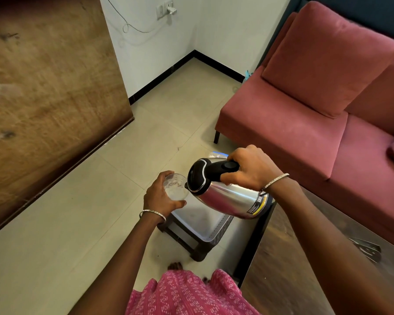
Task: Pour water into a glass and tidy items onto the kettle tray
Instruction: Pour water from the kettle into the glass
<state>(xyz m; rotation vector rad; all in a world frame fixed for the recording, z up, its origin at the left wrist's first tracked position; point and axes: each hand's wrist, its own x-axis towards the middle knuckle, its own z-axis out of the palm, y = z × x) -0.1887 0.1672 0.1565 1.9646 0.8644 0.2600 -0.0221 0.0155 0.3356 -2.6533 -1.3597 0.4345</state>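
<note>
The right hand grips the tipped shiny steel kettle so its spout meets the clear glass, which the left hand holds.

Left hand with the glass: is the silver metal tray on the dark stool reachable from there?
Probably yes. The left hand, gripping the clear glass, hangs above the silver metal tray, whose bare surface shows below it. The tilted steel kettle is off to the hand's right.

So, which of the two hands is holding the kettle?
The right hand: it grips the tilted steel kettle by its black handle. The left hand holds the glass instead.
</note>
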